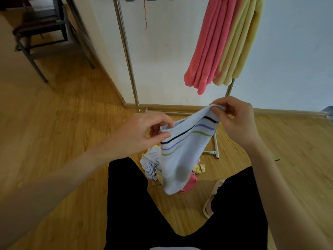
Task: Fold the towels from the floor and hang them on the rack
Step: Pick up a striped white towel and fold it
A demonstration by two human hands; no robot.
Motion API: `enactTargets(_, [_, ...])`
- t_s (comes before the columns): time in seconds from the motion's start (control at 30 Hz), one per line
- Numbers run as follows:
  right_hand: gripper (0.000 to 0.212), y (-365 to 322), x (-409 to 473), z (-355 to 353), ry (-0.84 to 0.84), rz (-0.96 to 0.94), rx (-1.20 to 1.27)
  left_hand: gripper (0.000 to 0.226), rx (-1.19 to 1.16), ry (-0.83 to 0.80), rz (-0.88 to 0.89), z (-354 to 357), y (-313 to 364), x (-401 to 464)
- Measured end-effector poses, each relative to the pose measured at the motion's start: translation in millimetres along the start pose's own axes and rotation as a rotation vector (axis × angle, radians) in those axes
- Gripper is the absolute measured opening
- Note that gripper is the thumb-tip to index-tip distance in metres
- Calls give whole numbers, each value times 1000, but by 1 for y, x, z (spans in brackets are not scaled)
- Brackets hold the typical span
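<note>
Black trousers (162, 204) are filling the near view, a pale sandal (214, 197) showing at four o'clock. Above them, at centre, both hands are holding up a pale blue terry towel with black, blue and green stripes (182, 152): the left hand (142, 134) is pinching one top corner at nine o'clock, the right hand (236, 118) pinching the other at two o'clock, the cloth sagging between them. It is looking light, soft and limp, so holding it by the corners and keeping the top edge taut should suit folding best. Beneath it, a heap of loose towels (153, 165) is lying on the wooden floor (63, 123); how many I cannot tell. Farther off, at twelve o'clock, the metal rack (126, 51) is carrying a folded pink towel (207, 51) and a folded yellow towel (239, 47).
</note>
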State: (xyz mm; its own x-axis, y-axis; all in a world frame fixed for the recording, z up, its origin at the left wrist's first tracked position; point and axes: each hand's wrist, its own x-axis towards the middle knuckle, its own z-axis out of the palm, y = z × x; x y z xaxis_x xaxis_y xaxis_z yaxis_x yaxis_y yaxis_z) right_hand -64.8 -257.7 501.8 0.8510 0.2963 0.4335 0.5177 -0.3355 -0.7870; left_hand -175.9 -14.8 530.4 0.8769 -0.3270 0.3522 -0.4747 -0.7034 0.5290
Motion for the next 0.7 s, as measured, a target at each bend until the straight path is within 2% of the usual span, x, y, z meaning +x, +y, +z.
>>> enactTargets(0.13, [16, 1, 0, 10, -55, 17, -11, 40, -51, -232, -64, 1, 0, -4])
enactTargets(0.27, [18, -2, 2, 21, -125, -12, -37, 27, 51, -459, -14, -1, 0, -2])
enactTargets(0.4, [16, -2, 4, 25, -173, -46, -51, 42, 161, -671, 35, -7, -1, 2])
enactTargets(0.47, [16, -1, 4, 27, -184, -52, -51, 35, 237, -624, 120, -5, -2, 5])
enactTargets(0.6, [17, 3, 3, 31, -165, -11, -34, 13, 426, -463, 429, 6, -2, 8])
enactTargets(0.7, [13, 5, 2, 32, -144, 40, -9, 18, 458, -453, 439, 15, 6, 17])
